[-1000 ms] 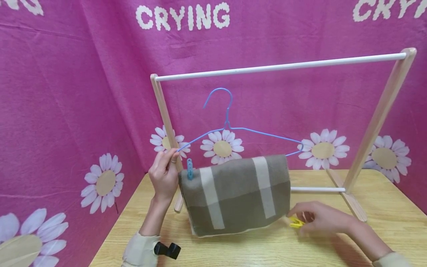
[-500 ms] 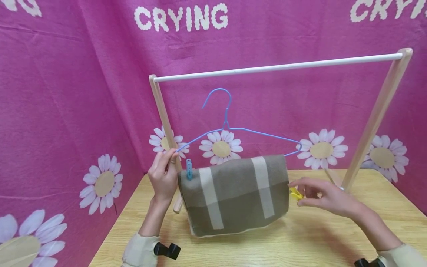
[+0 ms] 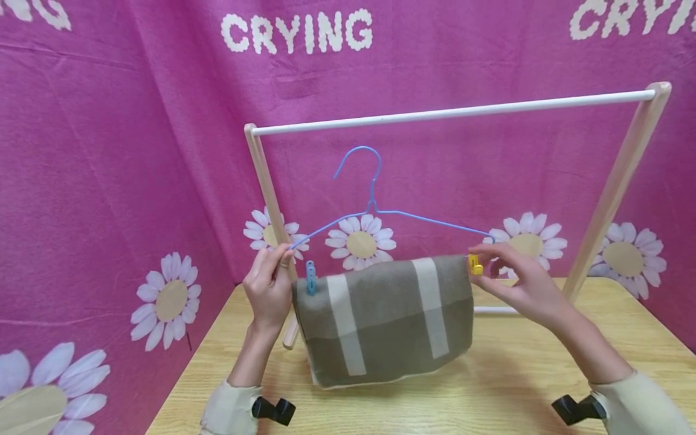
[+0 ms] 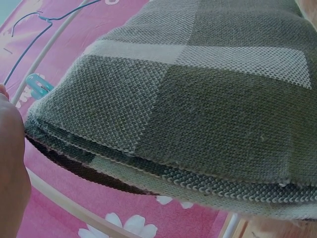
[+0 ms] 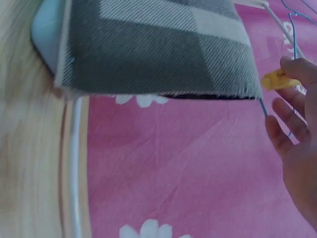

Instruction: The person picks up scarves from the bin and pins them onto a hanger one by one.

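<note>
A blue wire hanger (image 3: 435,221) is held up off the table, its hook free in the air. Over its lower bar hangs a folded grey checked cloth (image 3: 388,320) with pale stripes. My left hand (image 3: 267,290) grips the hanger's left corner. Close by, a blue clothespin (image 3: 311,278) is clipped on the cloth's top edge; the left wrist view shows that clothespin (image 4: 38,86) too. My right hand (image 3: 524,281) pinches a yellow clothespin (image 3: 475,264) beside the cloth's top right corner. In the right wrist view the yellow clothespin (image 5: 278,79) appears just off the cloth's edge.
Behind the hanger stands a rack with wooden legs (image 3: 617,193) and a white top rail (image 3: 451,113). The wooden table (image 3: 380,411) lies below. A pink curtain (image 3: 462,54) with daisies surrounds the back and left.
My right hand has risen with the yellow clothespin from below the cloth's lower right corner to its top right corner. The left hand, hanger and cloth stay nearly still.
</note>
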A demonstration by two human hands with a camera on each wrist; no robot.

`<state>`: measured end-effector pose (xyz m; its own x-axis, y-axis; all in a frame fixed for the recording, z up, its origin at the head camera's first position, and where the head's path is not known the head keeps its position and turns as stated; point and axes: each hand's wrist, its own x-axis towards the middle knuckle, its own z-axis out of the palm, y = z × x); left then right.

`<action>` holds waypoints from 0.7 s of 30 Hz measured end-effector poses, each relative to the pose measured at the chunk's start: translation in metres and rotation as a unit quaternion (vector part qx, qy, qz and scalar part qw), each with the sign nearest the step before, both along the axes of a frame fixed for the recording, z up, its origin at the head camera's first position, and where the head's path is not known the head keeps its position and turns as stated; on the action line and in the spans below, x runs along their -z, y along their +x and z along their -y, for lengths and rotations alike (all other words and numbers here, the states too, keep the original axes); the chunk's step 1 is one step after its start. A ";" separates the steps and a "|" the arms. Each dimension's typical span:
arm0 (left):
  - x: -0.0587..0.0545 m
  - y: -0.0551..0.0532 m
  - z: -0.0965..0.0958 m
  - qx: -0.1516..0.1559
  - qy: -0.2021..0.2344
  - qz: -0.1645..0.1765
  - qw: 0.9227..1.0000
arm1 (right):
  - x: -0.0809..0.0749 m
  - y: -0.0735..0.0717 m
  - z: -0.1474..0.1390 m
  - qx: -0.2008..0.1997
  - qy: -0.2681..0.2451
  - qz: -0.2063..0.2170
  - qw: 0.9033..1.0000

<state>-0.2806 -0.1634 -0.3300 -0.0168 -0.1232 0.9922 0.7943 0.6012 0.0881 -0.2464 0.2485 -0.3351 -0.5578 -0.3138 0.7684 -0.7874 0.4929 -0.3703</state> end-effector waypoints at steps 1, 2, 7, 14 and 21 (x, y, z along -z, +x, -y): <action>0.000 0.000 0.000 0.000 0.001 -0.001 1.000 | -0.003 -0.001 0.002 0.002 -0.003 -0.009 1.000; 0.000 0.000 0.000 0.002 0.001 -0.001 1.000 | -0.006 -0.001 0.005 0.006 -0.007 -0.019 1.000; -0.001 0.001 -0.002 0.012 0.011 -0.006 1.000 | -0.018 -0.006 0.016 0.040 -0.037 -0.065 0.996; -0.004 0.001 -0.004 0.027 0.026 -0.014 0.999 | -0.028 -0.008 0.024 0.068 -0.062 -0.046 0.995; -0.008 0.003 -0.005 0.034 0.023 -0.015 0.999 | -0.029 -0.009 0.031 0.079 -0.063 -0.045 0.994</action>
<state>-0.2776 -0.1582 -0.3222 0.0032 -0.1688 0.9856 0.8361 0.5412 0.0900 -0.2551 0.2180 -0.3062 -0.5192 -0.1263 0.8453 -0.7364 0.5681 -0.3674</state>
